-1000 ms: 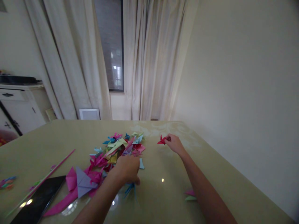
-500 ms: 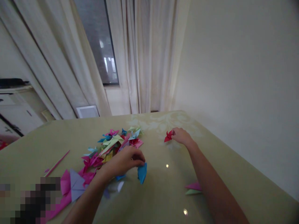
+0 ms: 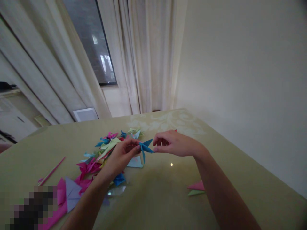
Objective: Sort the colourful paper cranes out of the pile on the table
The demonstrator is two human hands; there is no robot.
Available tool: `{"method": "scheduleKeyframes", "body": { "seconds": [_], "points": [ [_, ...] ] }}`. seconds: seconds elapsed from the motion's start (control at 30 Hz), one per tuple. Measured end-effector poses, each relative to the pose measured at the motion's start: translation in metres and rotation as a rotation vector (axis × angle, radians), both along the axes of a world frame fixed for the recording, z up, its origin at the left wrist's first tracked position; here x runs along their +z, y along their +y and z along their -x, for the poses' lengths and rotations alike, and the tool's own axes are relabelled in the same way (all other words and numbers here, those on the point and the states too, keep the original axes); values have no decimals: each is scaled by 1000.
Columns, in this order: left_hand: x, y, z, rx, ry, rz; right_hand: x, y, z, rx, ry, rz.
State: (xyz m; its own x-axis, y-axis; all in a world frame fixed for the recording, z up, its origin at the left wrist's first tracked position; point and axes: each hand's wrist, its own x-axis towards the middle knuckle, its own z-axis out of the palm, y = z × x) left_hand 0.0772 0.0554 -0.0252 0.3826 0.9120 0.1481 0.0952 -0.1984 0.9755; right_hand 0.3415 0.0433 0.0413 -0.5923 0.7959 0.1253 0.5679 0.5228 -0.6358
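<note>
My left hand [image 3: 127,151] pinches a blue origami crane [image 3: 145,147] by one end, above the table. The crane's pointed wings and tip are spread toward the right. My right hand [image 3: 174,143] is close by, fingers curved and a gap showing between thumb and forefinger. Its thumb is at the crane's tip; whether they touch I cannot tell. Behind the right hand, only a bit of red paper [image 3: 175,130] shows. Beside and partly under my left arm lies a pile of folded paper pieces [image 3: 109,147] in many colours.
Folded pink and green papers [image 3: 196,188] lie beside my right forearm. A thin pink stick [image 3: 54,171] rests at the left, near large pink and lilac folded sheets [image 3: 73,193]. A clear plastic piece [image 3: 117,191] is near the pile. Curtains and a wall border the table [image 3: 153,204].
My left hand has raised the blue crane, which now shows spread points. My right hand has left the red crane and come left to the blue one. The view has shifted slightly.
</note>
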Motion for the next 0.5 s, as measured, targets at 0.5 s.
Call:
{"method": "scheduleKeyframes", "body": {
  "seconds": [0.5],
  "points": [
    [14, -8, -3, 110, -93, -31, 7, -8, 21, -101, 205, -147]
  ]
}}
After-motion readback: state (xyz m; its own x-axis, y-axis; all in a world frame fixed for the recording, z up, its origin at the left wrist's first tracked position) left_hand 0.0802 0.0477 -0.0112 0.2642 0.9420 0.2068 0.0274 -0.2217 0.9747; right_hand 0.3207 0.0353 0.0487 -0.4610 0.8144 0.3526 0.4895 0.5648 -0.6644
